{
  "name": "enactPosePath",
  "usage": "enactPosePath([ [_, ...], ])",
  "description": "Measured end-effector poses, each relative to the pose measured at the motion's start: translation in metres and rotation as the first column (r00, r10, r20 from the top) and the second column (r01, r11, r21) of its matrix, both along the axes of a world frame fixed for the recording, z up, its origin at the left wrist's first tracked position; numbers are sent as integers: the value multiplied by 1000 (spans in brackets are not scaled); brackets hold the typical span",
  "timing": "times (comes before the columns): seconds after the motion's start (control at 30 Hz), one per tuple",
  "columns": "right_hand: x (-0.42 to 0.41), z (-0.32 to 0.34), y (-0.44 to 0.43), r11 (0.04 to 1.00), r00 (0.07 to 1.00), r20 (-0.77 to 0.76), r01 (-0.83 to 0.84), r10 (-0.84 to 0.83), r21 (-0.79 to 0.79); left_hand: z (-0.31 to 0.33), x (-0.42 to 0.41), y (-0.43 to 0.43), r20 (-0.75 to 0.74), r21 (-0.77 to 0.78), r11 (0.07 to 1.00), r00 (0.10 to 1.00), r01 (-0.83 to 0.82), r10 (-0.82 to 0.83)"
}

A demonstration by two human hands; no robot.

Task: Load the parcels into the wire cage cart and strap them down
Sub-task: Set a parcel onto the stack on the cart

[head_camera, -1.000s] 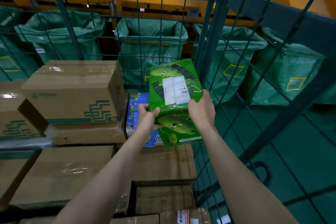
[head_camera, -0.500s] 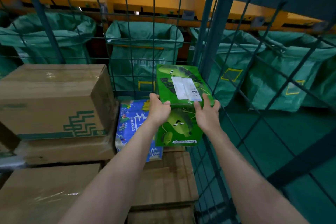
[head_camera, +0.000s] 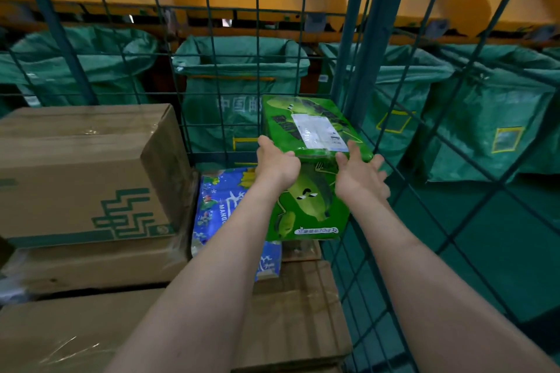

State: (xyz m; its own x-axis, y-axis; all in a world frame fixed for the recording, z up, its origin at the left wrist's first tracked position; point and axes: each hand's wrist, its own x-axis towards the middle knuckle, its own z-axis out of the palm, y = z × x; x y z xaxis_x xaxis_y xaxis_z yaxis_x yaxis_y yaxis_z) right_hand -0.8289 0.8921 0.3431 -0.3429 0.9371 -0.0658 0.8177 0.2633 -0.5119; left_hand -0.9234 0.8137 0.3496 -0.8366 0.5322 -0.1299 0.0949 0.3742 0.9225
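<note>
- Green parcel (head_camera: 313, 209) sits in the back right corner of the wire cage cart (head_camera: 368, 63), beside a blue parcel (head_camera: 225, 206).
- Left hand (head_camera: 277, 165) grips its top near edge.
- Right hand (head_camera: 360, 177) is open, fingers spread at the same edge.

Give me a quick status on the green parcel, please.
Left hand grips green printed cardboard box. Right hand open beside it. Box in wire cage cart corner, blue printed carton alongside.

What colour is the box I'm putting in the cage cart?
The box is bright green with cartoon figures and a white label on top; head view.
</note>
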Motion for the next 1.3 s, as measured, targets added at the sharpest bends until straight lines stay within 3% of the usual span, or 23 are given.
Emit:
enactPosePath([
  [0.27, 1, 2, 2, 1000, 998, 56, -13, 13, 11, 4, 1, 1, -9, -43, 999, 1000, -12, 12],
  [0.7, 3, 2, 1, 999, 999, -6, -45, 45, 0, 6, 3, -4, 34, -22, 1000, 999, -13, 14],
  [1.07, 3, 14, -15, 987, 959, -235, -162, 159, 8, 4, 1, -28, 49, 86, 993, 996, -83, 79],
  [1.3, 13, -3, -70, 999, 908, -417, -17, 30, 34, -9, 7, -86, 53, 115, 983, 989, -143, 138],
])
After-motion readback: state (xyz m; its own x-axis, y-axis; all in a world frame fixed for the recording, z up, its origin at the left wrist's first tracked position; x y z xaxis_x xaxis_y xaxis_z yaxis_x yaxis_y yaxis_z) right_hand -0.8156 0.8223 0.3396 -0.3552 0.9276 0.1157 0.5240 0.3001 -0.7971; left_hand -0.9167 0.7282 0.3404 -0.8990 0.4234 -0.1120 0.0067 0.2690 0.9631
